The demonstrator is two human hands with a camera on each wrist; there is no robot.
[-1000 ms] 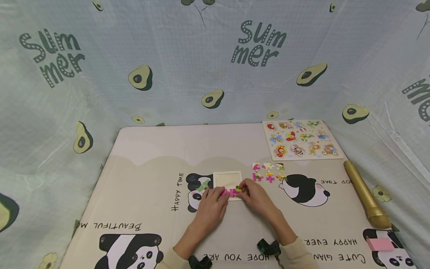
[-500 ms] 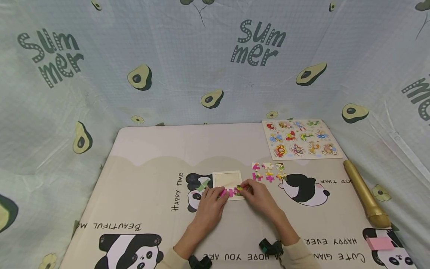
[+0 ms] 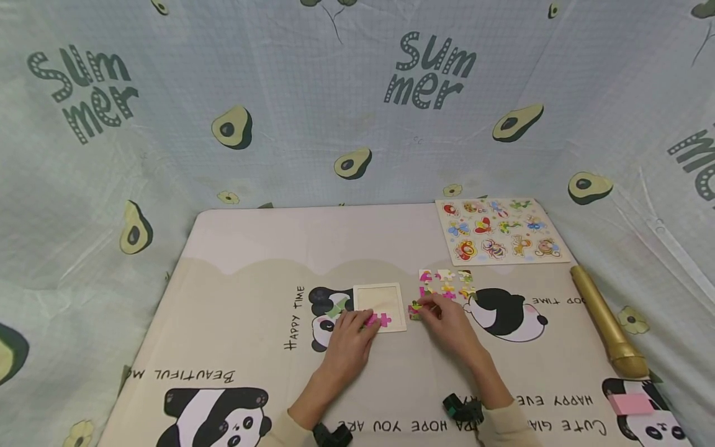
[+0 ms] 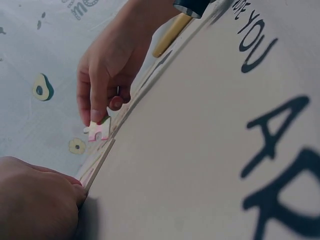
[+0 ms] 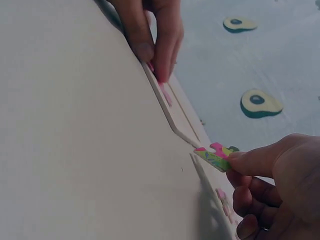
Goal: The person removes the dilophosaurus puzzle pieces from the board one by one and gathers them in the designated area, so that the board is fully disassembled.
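My right hand (image 3: 451,324) pinches a green, yellow and pink jigsaw piece (image 3: 414,310) between thumb and fingertips. That piece is tilted above the table, just right of a small cream puzzle tray (image 3: 403,310). In the right wrist view, the same jigsaw piece (image 5: 214,159) juts out from the thumb, near the tray's corner. My left hand (image 3: 349,344) holds the tray's near left part, thumb at the outer edge and fingers over the inside. Pink jigsaw pieces (image 3: 384,320) lie along the tray's near side, partly hidden by the left fingers.
Several loose jigsaw pieces (image 3: 445,276) lie right of the tray, some partly behind my right hand. Farther back is a board with insect pictures (image 3: 503,233). A gold baton-like object (image 3: 609,323) and a pink block (image 3: 632,405) are along the right side of the panda-print table (image 3: 251,310).
My right hand has lifted the green-and-pink jigsaw piece out of the tray's near right corner and moved it right. The left hand stays on the tray.
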